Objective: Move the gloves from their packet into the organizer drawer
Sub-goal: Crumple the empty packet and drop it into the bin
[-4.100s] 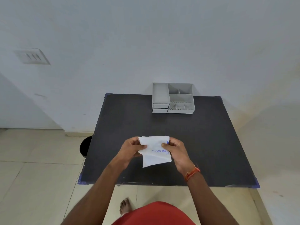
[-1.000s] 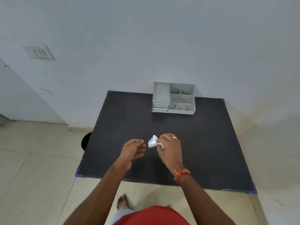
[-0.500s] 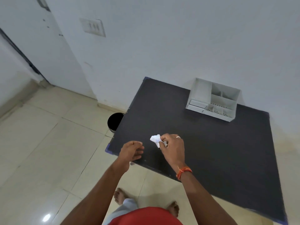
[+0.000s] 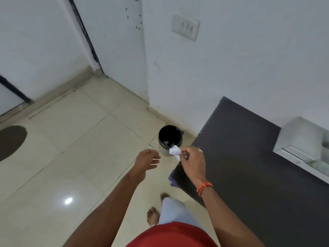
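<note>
Pale floor tiles (image 4: 74, 157) and white wall surrounding a black table (image 4: 258, 175), with a grey organizer (image 4: 300, 138) sitting at its far edge. Right hand (image 4: 193, 162) pinching a crumpled white packet (image 4: 175, 151) just beside a black bin (image 4: 170, 138) on the floor. Left hand (image 4: 146, 160) hanging loosely curled, gripping nothing.

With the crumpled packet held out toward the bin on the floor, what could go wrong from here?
1. The crumpled white packet, pinched in the right hand, looks to be over the near rim of the small black bin; released now, it may land on the tiled floor.
2. The bin's opening is narrow, so light paper could drift aside.
3. The left hand hangs curled nearby and could deflect it.
</note>
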